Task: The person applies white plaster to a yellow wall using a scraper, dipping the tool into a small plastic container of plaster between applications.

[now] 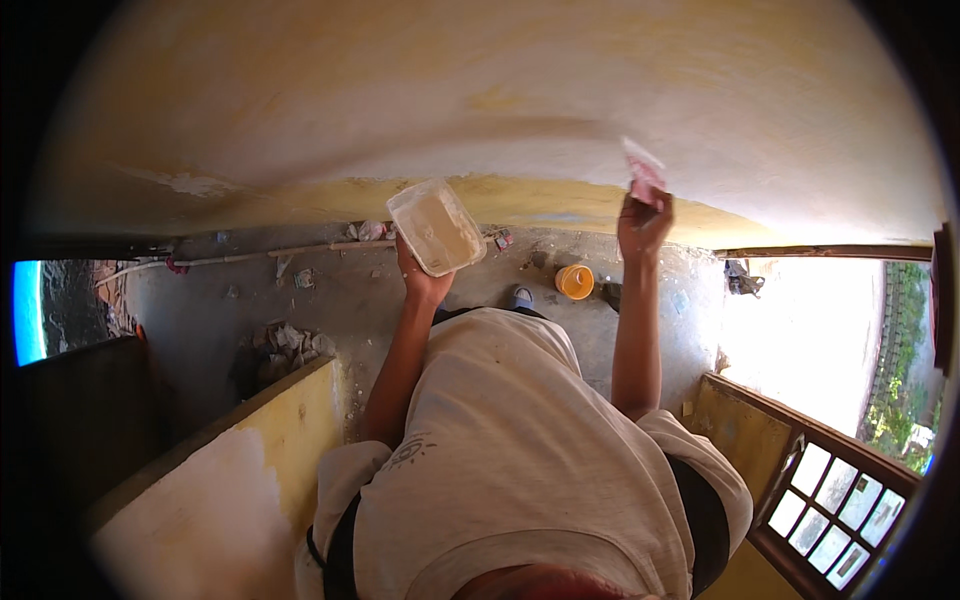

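My left hand grips a square translucent plastic tub from below, with a pale beige paste or residue inside and on its rim. My right hand is raised at the right of centre, its fingers closed on a flat pink-and-white piece, perhaps a scraper or pad, whose kind I cannot make out. Beyond both hands stretches a wall with pale, smeared patches over yellow paint. The flat piece is held up in front of this wall; whether it touches it I cannot tell.
On the concrete floor are an orange bucket, a long pole, rubble or rags and scraps. A low yellow wall runs at lower left. At right are a bright doorway and a brown-framed window door.
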Demonstrator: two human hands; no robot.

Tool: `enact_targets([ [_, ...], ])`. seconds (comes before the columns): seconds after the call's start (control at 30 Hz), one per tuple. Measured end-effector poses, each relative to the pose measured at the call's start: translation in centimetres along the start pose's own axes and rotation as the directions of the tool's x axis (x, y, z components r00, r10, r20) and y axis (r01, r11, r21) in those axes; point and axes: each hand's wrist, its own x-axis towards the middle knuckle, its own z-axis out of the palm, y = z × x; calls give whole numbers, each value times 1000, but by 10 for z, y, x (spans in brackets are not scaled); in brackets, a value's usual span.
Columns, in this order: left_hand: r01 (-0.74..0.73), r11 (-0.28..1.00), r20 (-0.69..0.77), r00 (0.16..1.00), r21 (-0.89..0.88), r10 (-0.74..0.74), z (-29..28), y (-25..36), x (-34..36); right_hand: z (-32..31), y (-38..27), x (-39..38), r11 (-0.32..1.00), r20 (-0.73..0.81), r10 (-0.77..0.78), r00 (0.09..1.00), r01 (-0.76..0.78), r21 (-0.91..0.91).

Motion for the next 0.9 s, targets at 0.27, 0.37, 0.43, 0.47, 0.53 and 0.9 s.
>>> enact_targets([
  [0.27, -120, 989, -114, 985, 83, 129, -10, 28, -39, -70, 234, 14, 619, -47, 784, 620, -771, 149],
  [0.37, -142, 987, -151, 977, 72, 152, -1, 26, -41, -65, 242, 33, 649, -54, 751, 658, -720, 245],
  [0.43, -167, 984, -175, 969, 68, 177, -3, 29, -43, -51, 225, 42, 694, 61, 669, 741, -651, 308],
  [0.47, -175, 982, -145, 972, 66, 183, -4, 28, -42, -43, 208, 48, 678, 72, 674, 735, -655, 334],
  [0.53, -174, 984, -108, 978, 49, 178, -2, 22, -37, -31, 165, 57, 692, 149, 623, 767, -630, 353],
  [0.9, 6, 998, -7, 1000, -70, -7, 26, -40, -1, -1, -88, 70, 586, 349, 414, 841, -539, 604],
])
